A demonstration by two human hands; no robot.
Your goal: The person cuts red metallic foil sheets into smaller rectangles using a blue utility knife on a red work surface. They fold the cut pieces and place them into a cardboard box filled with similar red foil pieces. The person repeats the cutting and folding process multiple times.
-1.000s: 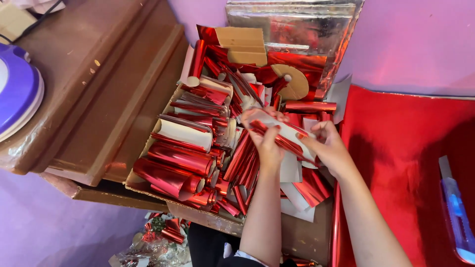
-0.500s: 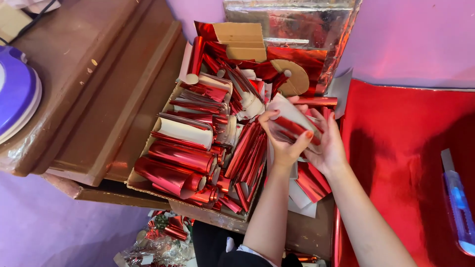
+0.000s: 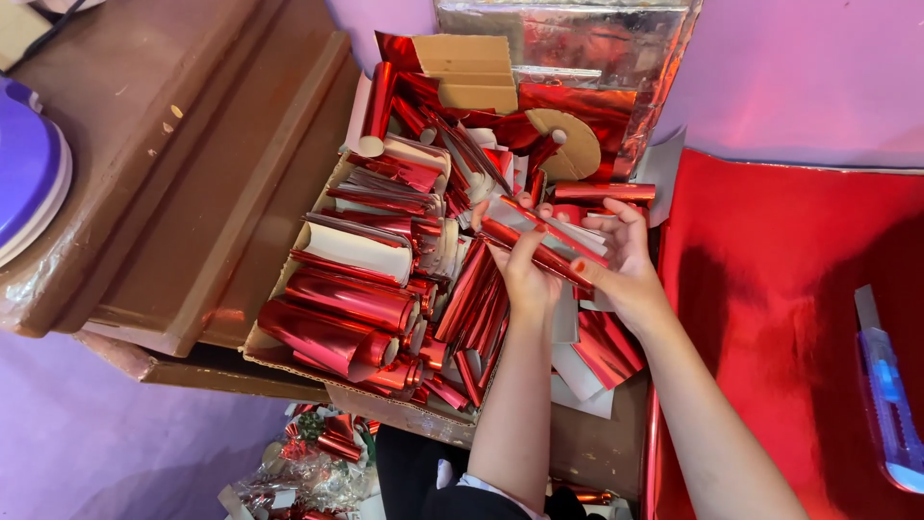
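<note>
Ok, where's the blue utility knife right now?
In the head view the blue utility knife lies at the far right edge on the red foil sheet, away from the right hand and the box of foil rolls.

Two hands [image 3: 525,274] (one blue cutter [image 3: 885,395])

Both bare forearms reach up from the near edge and converge toward the middle of the scene. The left hand [image 3: 525,270] is on the left, its fingers curled shut in a pinching grip, thumb uppermost. The right hand [image 3: 621,265] sits just beside it, palm turned leftward, fingers spread and bent inward, also gripping.
</note>
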